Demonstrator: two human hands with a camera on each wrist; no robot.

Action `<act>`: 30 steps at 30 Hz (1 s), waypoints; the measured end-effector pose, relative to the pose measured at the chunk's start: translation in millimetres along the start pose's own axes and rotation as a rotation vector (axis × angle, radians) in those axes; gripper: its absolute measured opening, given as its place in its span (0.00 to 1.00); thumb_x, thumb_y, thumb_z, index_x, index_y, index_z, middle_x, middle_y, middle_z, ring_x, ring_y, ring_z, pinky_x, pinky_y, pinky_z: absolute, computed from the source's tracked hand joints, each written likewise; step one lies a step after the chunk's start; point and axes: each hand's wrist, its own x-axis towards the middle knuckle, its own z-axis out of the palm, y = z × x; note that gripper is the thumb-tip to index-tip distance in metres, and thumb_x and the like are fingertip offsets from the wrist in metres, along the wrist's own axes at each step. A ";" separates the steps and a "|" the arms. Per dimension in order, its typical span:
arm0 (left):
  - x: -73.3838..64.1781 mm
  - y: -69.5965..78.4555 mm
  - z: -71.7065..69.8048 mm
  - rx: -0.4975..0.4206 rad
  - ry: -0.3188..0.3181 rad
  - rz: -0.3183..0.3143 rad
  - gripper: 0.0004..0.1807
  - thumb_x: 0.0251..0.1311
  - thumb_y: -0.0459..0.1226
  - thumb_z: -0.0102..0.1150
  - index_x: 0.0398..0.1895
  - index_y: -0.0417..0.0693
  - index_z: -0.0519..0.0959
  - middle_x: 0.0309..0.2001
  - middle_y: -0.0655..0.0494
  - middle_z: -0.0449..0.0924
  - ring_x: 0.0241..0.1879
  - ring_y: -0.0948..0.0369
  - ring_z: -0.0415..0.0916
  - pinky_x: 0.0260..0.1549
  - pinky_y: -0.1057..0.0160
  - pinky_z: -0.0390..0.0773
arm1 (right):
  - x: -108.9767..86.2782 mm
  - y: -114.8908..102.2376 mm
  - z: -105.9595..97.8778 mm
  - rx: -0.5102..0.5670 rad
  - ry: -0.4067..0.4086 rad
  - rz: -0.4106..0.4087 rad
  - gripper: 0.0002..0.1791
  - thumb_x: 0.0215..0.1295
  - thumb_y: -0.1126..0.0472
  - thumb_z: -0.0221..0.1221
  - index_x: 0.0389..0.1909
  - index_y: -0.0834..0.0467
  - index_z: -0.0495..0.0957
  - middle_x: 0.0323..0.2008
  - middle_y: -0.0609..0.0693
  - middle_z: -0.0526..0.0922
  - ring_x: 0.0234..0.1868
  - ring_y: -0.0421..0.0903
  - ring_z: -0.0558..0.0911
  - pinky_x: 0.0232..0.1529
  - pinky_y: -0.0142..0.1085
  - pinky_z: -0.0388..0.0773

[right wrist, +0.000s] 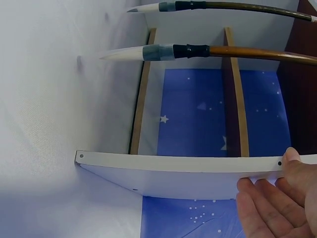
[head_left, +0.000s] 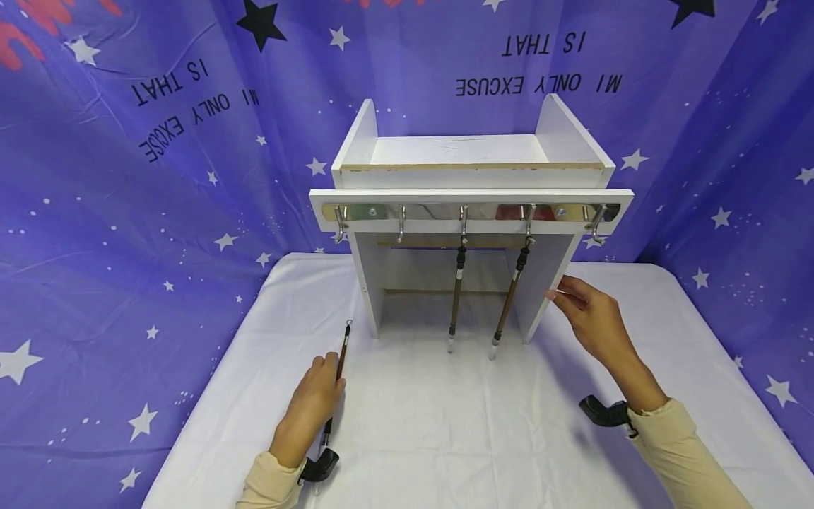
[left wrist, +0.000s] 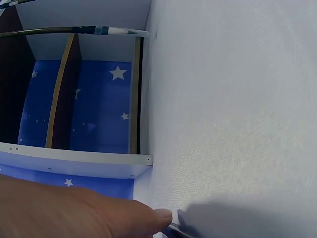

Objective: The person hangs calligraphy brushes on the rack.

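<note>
My left hand [head_left: 314, 399] grips a calligraphy brush [head_left: 344, 350] low over the white-covered table, left of a white shelf rack [head_left: 369, 286]. The brush's looped end points away from me; its tip end reaches back beneath the wrist. In the left wrist view only the thumb and a dark sliver of brush show. My right hand [head_left: 594, 322] holds the rack's right side panel [right wrist: 198, 165], thumb on the front edge and fingers against the outer face. Two more calligraphy brushes, one [head_left: 456, 290] near the middle and one [head_left: 509, 300] to its right, hang tip down from hooks.
A metal strip with several hooks [head_left: 402, 220] runs along the rack's front rail. An open tray-like shelf [head_left: 458, 150] tops the rack. A blue star-printed cloth [head_left: 191, 283] surrounds the white tablecloth [head_left: 420, 424] at the back and sides.
</note>
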 end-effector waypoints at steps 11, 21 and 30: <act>1.8 0.0 2.1 -0.005 0.027 0.015 0.17 0.67 0.27 0.65 0.55 0.27 0.74 0.42 0.36 0.75 0.37 0.45 0.79 0.38 0.44 0.82 | -0.2 0.9 0.9 0.011 0.006 -0.006 0.25 0.80 0.51 0.60 0.68 0.62 0.79 0.58 0.64 0.86 0.57 0.64 0.86 0.45 0.09 0.70; 4.4 -2.2 4.9 -0.017 0.043 0.030 0.15 0.66 0.24 0.63 0.53 0.27 0.75 0.40 0.37 0.75 0.36 0.44 0.79 0.37 0.43 0.82 | -0.3 0.9 0.5 0.006 0.008 -0.006 0.24 0.80 0.50 0.60 0.67 0.61 0.79 0.58 0.64 0.86 0.57 0.64 0.87 0.45 0.08 0.70; 4.2 -2.0 5.6 -0.026 0.030 0.012 0.17 0.66 0.25 0.64 0.56 0.27 0.76 0.42 0.36 0.75 0.38 0.44 0.79 0.38 0.44 0.82 | 0.0 2.5 1.9 0.008 0.015 -0.012 0.24 0.79 0.51 0.61 0.66 0.61 0.79 0.58 0.64 0.86 0.56 0.64 0.87 0.45 0.09 0.70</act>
